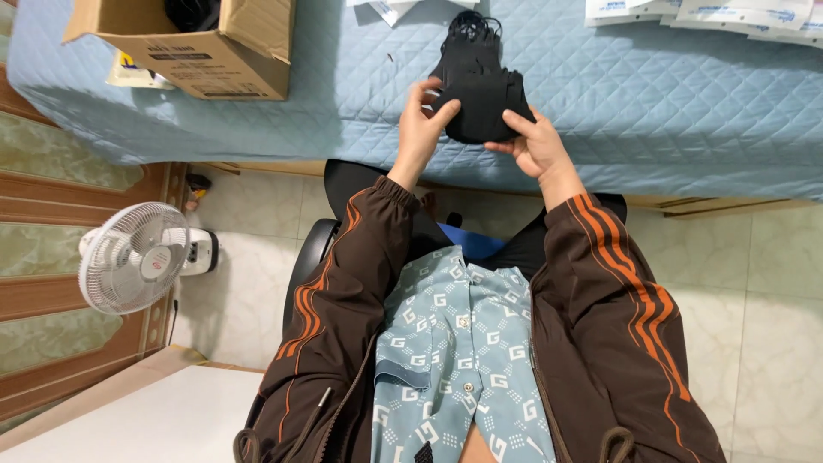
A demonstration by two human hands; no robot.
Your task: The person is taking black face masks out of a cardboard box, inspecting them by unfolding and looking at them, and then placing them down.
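Both hands are gripping a stack of black face masks (477,94) over the near edge of a blue quilted bed cover (651,111). The left hand (419,129) is pinching the stack's left side, fingers curled. The right hand (533,141) is clasping the lower right, thumb on top. A cardboard box (201,51) is sitting far left, white packets (720,17) far right.
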